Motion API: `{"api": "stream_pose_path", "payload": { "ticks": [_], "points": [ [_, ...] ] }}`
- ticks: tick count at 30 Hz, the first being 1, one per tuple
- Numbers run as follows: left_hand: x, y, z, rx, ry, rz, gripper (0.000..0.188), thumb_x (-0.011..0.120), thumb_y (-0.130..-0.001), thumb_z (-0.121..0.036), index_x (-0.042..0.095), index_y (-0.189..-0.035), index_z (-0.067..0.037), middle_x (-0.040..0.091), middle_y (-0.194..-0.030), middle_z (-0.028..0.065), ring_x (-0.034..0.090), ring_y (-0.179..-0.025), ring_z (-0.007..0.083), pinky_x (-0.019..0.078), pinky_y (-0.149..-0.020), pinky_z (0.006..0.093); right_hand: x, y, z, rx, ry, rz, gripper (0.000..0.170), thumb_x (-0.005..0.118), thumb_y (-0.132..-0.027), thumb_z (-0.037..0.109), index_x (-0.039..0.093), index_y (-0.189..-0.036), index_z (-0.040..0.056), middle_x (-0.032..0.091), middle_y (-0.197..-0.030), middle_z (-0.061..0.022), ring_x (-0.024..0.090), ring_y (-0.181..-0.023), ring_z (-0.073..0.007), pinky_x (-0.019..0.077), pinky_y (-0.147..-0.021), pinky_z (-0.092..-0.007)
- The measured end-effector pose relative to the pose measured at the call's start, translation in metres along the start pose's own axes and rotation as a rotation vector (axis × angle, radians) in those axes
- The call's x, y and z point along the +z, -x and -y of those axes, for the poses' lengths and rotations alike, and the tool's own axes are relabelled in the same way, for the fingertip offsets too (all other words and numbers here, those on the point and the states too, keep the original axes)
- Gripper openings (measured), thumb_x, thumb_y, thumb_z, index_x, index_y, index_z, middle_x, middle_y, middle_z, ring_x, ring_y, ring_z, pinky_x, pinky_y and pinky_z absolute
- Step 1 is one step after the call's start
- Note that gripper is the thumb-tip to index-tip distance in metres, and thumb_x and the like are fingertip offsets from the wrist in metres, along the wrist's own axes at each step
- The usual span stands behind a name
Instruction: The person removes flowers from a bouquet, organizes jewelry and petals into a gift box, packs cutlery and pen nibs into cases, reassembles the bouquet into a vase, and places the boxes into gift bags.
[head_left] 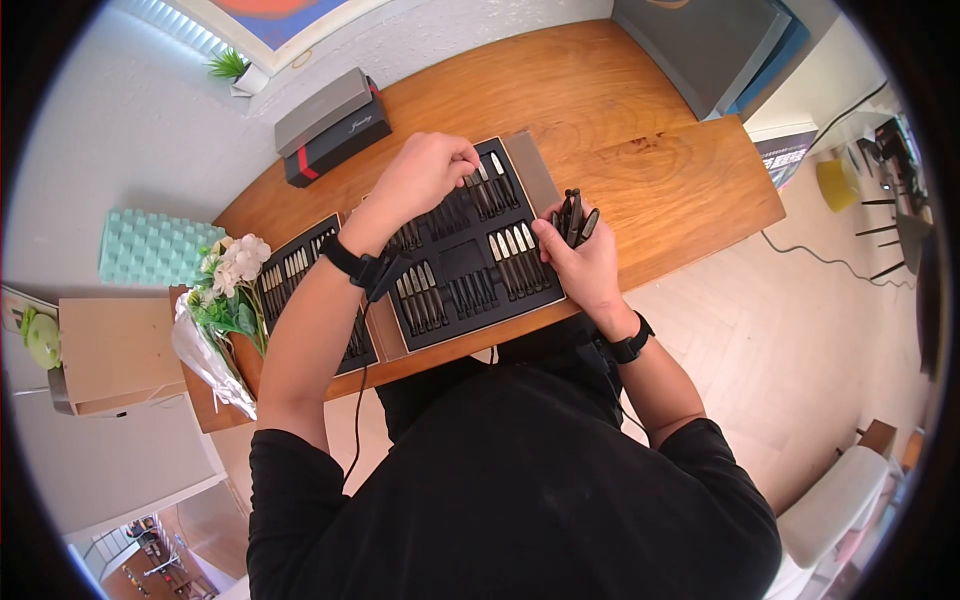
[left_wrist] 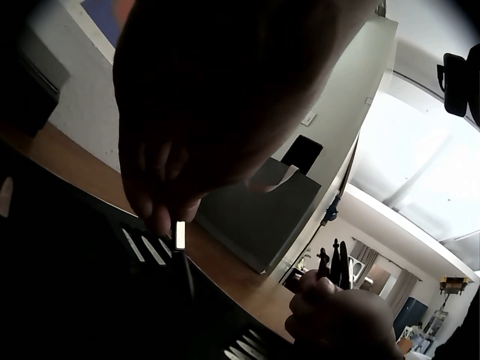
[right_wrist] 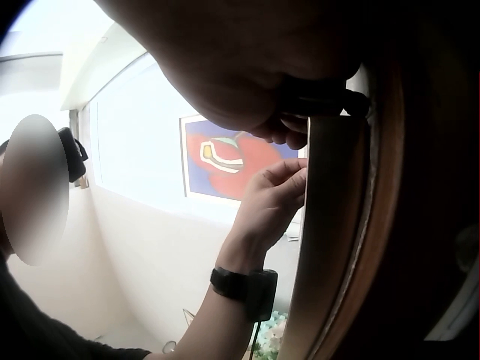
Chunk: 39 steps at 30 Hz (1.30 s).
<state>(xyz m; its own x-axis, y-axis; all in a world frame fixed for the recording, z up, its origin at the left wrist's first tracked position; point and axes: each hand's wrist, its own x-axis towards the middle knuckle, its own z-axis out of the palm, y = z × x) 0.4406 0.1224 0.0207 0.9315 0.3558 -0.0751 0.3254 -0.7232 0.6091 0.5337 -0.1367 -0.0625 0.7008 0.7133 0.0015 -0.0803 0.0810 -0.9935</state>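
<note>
A case of black-handled cutlery lies open before me, its dark tray holding rows of knives with pale pointed blades. Over the tray's far part is my left hand, fingertips bent together. In the left wrist view that left hand pinches the bright blade of a knife, its dark handle pointing down toward the tray. My right hand grips a bunch of black cutlery handles at the tray's right edge. Their other ends are hidden in the palm.
The case's other half lies left, beside white flowers in wrapping. Behind it on the wooden table are a grey-and-black box and, far right, a large grey bag. A cable hangs from my left wrist.
</note>
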Motion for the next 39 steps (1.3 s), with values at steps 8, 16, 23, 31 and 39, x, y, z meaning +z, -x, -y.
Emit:
{"api": "stream_pose_path", "payload": {
  "ticks": [8, 16, 23, 31, 39],
  "points": [
    [0.019, -0.009, 0.016, -0.027, -0.055, -0.073, 0.02, 0.092, -0.09, -0.009, 0.086, -0.106, 0.001, 0.083, -0.092, 0.0175, 0.081, -0.09, 0.0326, 0.0635, -0.084, 0.0444, 0.0, 0.0, 0.001, 0.009, 0.012, 0.003, 0.013, 0.082, -0.108, 0.008, 0.07, -0.109, 0.0028, 0.067, -0.079, 0.0017, 0.064, -0.067, -0.0068, 0.0503, -0.063, -0.0272],
    [0.036, -0.009, 0.027, 0.07, -0.171, -0.233, 0.032, 0.098, -0.086, -0.012, 0.077, -0.108, 0.0, 0.072, -0.1, 0.0139, 0.074, -0.095, 0.032, 0.0599, -0.084, 0.0466, 0.001, -0.001, 0.001, 0.003, 0.017, 0.005, 0.013, 0.081, -0.109, 0.008, 0.069, -0.109, 0.0026, 0.067, -0.08, 0.0018, 0.064, -0.068, -0.0069, 0.0501, -0.064, -0.0271],
    [0.038, -0.007, 0.026, 0.084, -0.225, -0.244, 0.032, 0.098, -0.084, -0.011, 0.078, -0.106, 0.002, 0.074, -0.1, 0.0168, 0.075, -0.097, 0.0365, 0.06, -0.088, 0.0488, 0.001, -0.002, -0.002, 0.001, 0.008, 0.013, 0.013, 0.081, -0.109, 0.008, 0.069, -0.11, 0.0026, 0.067, -0.08, 0.002, 0.064, -0.068, -0.0068, 0.0501, -0.064, -0.0271],
    [0.046, 0.001, 0.025, 0.097, -0.316, -0.257, 0.013, 0.09, -0.089, -0.013, 0.09, -0.099, -0.005, 0.076, -0.098, 0.019, 0.075, -0.099, 0.0405, 0.0598, -0.089, 0.0497, 0.002, -0.002, -0.001, -0.001, -0.008, 0.002, 0.014, 0.081, -0.108, 0.009, 0.069, -0.11, 0.0028, 0.068, -0.079, 0.002, 0.064, -0.068, -0.0066, 0.0503, -0.064, -0.0269],
    [0.045, 0.02, -0.042, 0.313, 0.04, -0.307, 0.019, 0.084, -0.104, -0.013, 0.084, -0.119, -0.001, 0.076, -0.098, 0.0132, 0.075, -0.083, 0.0264, 0.0597, -0.078, 0.0372, 0.0, -0.002, -0.003, 0.02, 0.051, 0.005, 0.015, 0.082, -0.108, 0.01, 0.07, -0.111, 0.0026, 0.069, -0.08, 0.0011, 0.066, -0.069, -0.0068, 0.0511, -0.064, -0.0276]
  ]
}}
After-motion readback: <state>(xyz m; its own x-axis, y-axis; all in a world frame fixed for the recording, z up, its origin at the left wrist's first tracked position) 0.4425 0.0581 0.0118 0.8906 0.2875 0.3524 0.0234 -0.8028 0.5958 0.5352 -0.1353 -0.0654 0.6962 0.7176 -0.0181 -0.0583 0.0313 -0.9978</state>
